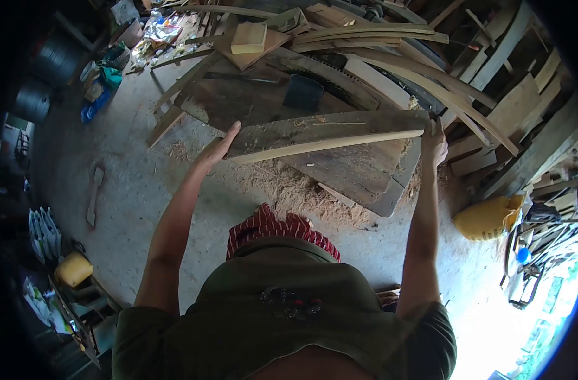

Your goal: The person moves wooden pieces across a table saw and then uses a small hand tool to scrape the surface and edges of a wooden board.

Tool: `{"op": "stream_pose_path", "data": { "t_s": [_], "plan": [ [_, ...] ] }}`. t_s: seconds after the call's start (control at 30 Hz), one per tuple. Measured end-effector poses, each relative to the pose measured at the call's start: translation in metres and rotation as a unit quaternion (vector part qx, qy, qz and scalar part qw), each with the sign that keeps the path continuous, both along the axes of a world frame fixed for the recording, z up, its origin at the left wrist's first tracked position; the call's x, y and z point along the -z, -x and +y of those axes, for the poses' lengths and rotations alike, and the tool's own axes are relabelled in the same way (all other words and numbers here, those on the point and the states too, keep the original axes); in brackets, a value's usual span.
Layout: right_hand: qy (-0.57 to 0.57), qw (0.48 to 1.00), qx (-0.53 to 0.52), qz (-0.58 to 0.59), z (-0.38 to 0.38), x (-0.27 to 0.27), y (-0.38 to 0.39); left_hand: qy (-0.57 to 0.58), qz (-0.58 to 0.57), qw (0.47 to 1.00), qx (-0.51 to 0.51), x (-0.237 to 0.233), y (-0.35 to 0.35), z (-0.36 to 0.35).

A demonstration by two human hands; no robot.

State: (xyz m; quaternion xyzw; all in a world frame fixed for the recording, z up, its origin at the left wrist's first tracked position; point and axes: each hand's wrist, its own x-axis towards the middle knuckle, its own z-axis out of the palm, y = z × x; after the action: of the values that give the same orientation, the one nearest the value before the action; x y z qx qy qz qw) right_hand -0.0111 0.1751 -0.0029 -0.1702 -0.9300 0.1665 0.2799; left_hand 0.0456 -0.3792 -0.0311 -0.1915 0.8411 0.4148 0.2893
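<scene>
A long wooden plank (340, 126) with a dark, rough face and a pale cut edge spans the space before my body. My left hand (220, 147) grips its left end, thumb on the upper side and fingers hidden beneath. At the opposite end, my right hand (435, 144) is closed around the plank's corner. Under and beyond the plank lies a dark wooden work table (359, 168). On that surface rests a dark flat piece (303, 92), whose kind I cannot make out.
Curved wooden strips (422, 69) and boards pile up at the back and right. A pale wood block (249, 38) sits on a board behind the table. Sawdust (282, 187) covers the floor near the table. A yellow sack (488, 217) stands at right, a yellow jerrycan (74, 270) at left.
</scene>
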Motion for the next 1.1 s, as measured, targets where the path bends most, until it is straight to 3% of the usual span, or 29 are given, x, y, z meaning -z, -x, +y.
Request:
{"op": "stream_pose_path", "data": {
  "t_s": [0.07,0.13,0.17,0.2,0.23,0.27,0.33,0.43,0.5,0.57,0.6,0.67,0.73,0.8,0.83,0.9,0.97,1.03,1.07,1.1],
  "plan": [
    [-0.092,0.991,-0.010,0.097,-0.049,-0.013,-0.021,0.003,0.039,0.999,-0.015,0.000,-0.003,0.005],
    [-0.150,0.980,-0.128,-0.035,-0.088,0.011,-0.040,0.029,0.148,0.986,-0.064,-0.008,-0.013,0.016],
    [-0.168,0.968,-0.182,0.039,-0.125,0.019,-0.055,0.029,0.147,0.987,-0.057,-0.002,-0.010,0.014],
    [-0.072,0.958,-0.271,-0.066,-0.167,-0.003,-0.085,0.054,0.147,0.986,-0.059,0.009,-0.007,0.006],
    [-0.080,0.934,-0.320,-0.136,-0.207,-0.019,-0.100,0.080,0.148,0.984,-0.060,0.015,-0.002,0.002],
    [-0.093,0.923,-0.369,-0.060,-0.230,0.020,-0.107,0.080,0.148,0.985,-0.046,0.009,-0.001,0.004],
    [-0.213,0.880,-0.398,-0.149,-0.277,-0.018,-0.122,0.076,0.120,0.990,-0.026,-0.008,-0.004,0.008],
    [-0.193,0.891,-0.369,-0.182,-0.277,-0.015,-0.111,0.054,0.144,0.986,-0.057,-0.008,-0.007,0.012],
    [-0.282,0.898,-0.283,-0.186,-0.238,-0.009,-0.104,0.059,0.178,0.980,-0.072,-0.017,-0.016,0.020],
    [-0.196,0.947,-0.239,-0.083,-0.193,-0.008,-0.100,0.061,0.213,0.971,-0.094,-0.016,-0.020,0.019],
    [-0.162,0.964,-0.187,-0.097,-0.180,-0.011,-0.097,0.054,0.281,0.955,-0.082,-0.010,-0.021,0.015],
    [-0.062,0.979,-0.196,-0.014,-0.157,0.010,-0.086,0.046,0.350,0.933,-0.070,-0.004,-0.023,0.009],
    [-0.203,0.953,-0.151,-0.166,-0.189,0.020,-0.094,0.180,0.521,0.833,-0.042,-0.002,-0.023,0.013],
    [-0.250,0.928,-0.273,-0.041,-0.244,0.011,-0.109,0.193,0.559,0.807,-0.006,-0.016,-0.022,0.026],
    [-0.251,0.931,-0.262,-0.043,-0.252,0.003,-0.109,0.212,0.590,0.778,0.026,-0.025,-0.021,0.033],
    [-0.201,0.915,-0.341,-0.074,-0.263,-0.009,-0.109,0.230,0.594,0.767,0.076,-0.039,-0.019,0.048],
    [-0.350,0.892,-0.240,-0.154,-0.224,-0.015,-0.105,0.247,0.594,0.754,0.129,-0.041,-0.016,0.060],
    [-0.558,0.827,-0.068,-0.013,-0.144,0.033,-0.088,0.246,0.580,0.763,0.145,-0.035,-0.017,0.070],
    [-0.295,0.944,-0.140,-0.038,-0.113,0.020,-0.076,0.244,0.567,0.770,0.160,-0.030,-0.017,0.074],
    [-0.005,0.978,-0.199,-0.061,-0.095,0.009,-0.070,0.261,0.568,0.760,0.176,-0.026,-0.017,0.076]
  ]
}}
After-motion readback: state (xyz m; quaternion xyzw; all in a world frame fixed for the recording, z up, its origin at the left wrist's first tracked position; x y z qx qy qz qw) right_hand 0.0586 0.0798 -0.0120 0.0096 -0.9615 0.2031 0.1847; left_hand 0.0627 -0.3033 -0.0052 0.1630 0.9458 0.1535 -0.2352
